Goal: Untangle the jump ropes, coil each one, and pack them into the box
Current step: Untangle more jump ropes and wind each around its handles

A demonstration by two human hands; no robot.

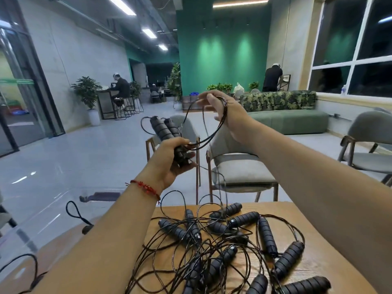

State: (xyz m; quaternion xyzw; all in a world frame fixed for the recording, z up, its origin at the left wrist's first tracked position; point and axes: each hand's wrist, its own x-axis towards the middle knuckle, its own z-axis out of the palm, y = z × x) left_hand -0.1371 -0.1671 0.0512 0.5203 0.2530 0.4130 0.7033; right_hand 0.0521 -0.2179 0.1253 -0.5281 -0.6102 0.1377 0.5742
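Observation:
My left hand [169, 160] is raised above the table and grips the two black ribbed handles [164, 128] of one jump rope side by side. That rope's thin black cord [209, 134] runs up in loops to my right hand [224, 112], which is held higher and has the loops hung round its fingers. A strand trails down from the handles to the pile. On the wooden table [318, 257] below lies a tangled heap of jump ropes [222, 247] with several black handles and crossing cords. No box is in view.
Two grey cushioned chairs [239, 170] stand just beyond the table's far edge, another chair [369, 143] at right. A black cord loop [74, 211] hangs off the table's left side. A green sofa [290, 122] and people at desks are far behind.

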